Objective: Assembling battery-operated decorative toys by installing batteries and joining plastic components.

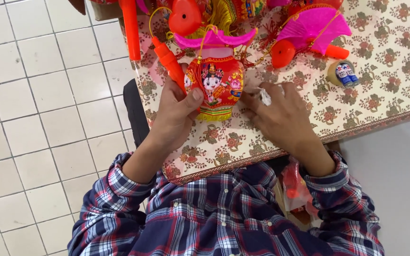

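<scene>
Red paper lantern (216, 85), vase-shaped, with a printed cartoon figure and a gold fringe at its base, lies flat on the flowered counter (380, 99) near the front edge, between both hands. Left hand (176, 111) clasps its left side, thumb pressed on the printed face, fingers tucked beneath beside an orange handle stick (169, 61). Right hand (281, 111) rests just beside the lantern's right flank, fingers curled narrow around a small white scrap (265, 97); what the scrap is, cannot tell.

Orientation: long axis runs toward and away from the person. Pink roof-shaped cap (214, 39) and gold hanging loop point away, fringe points back toward the body.

Risks, as judged:
- Thumb pressure could crease or dent the thin paper shell.
- Gold cord lies close to the stick and the tasselled heap of other lanterns (304, 28) behind; a pull could snag it.
- Fringe sits near the counter edge; a sideways tug could slide the lantern off to the tiled floor (39, 118).
- Two small batteries (345, 73) at right could roll if bumped.
</scene>
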